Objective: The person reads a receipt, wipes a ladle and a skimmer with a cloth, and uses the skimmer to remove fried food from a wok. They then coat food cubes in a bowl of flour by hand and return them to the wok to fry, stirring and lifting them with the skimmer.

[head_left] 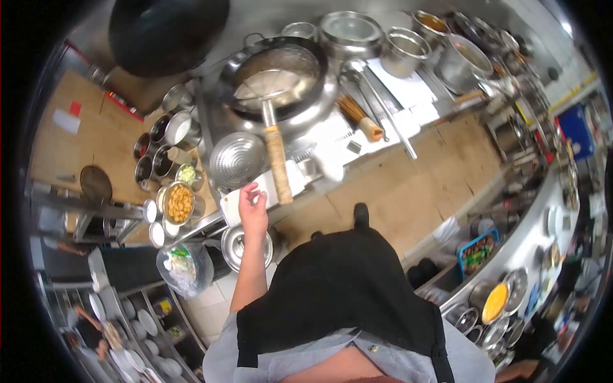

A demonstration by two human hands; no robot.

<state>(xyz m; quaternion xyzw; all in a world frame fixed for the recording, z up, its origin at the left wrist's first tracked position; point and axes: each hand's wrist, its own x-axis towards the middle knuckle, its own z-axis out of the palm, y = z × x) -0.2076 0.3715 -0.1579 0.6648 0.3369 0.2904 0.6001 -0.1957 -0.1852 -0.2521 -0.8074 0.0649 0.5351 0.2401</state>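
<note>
My left hand (253, 203) is over the counter's front edge, fingers loosely bent and apart, holding nothing. Just above it lies a round perforated metal strainer (237, 159). To its right, the thick wrapped handle (277, 167) of a wide skimmer (271, 88) sticks out over the counter edge. The skimmer's head rests in a dark wok (320, 67) on the stove. Below my left hand is a metal bowl with a lid or utensil in it (264, 250). My right hand is out of view.
A bamboo brush (361, 118) and a long-handled ladle (389, 115) lie right of the wok. Metal pots (405, 51) line the back. At left are seasoning containers (182, 127), a pot of golden fried pieces (179, 203) and a plastic-lined bin (185, 268). Other people's arms show at the edges.
</note>
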